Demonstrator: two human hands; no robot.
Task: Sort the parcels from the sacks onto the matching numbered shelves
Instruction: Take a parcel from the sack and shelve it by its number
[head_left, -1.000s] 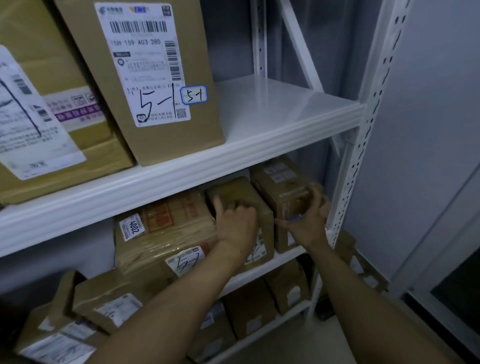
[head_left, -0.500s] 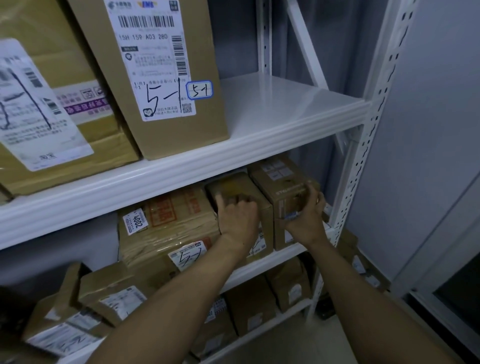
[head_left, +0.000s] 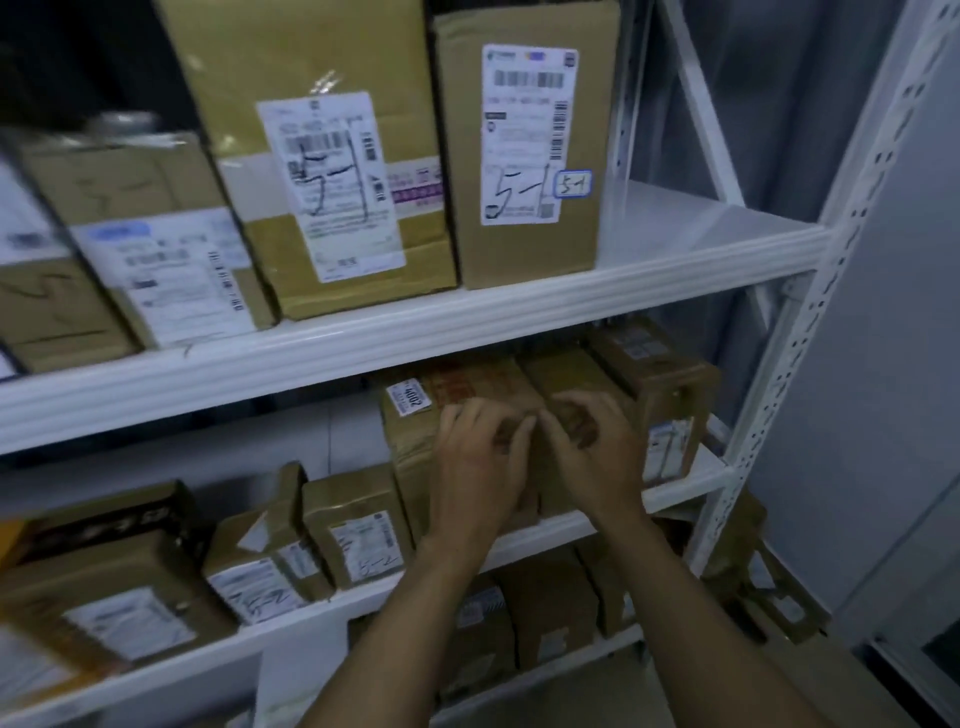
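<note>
On the middle shelf (head_left: 680, 491) three brown parcels stand side by side: a taped parcel (head_left: 415, 426) with a small white label, a middle parcel (head_left: 571, 371), and a right parcel (head_left: 670, 384). My left hand (head_left: 478, 467) curls its fingers over the top front of the taped parcel. Close beside it, my right hand (head_left: 597, 457) curls its fingers on the middle parcel's top front. The two hands nearly touch and cover both parcels' fronts. The frame is blurred.
The upper shelf (head_left: 701, 260) holds tall cartons, one (head_left: 524, 156) marked 5-1, with bare shelf to its right. Smaller parcels (head_left: 358, 525) marked 5-2 lie left of my hands. More parcels (head_left: 545, 613) fill the lowest shelf. A white perforated post (head_left: 779, 389) stands at the right.
Both hands shifted one parcel to the left: the left from the middle parcel to the taped one, the right from the right parcel to the middle one. My view swung left and up.
</note>
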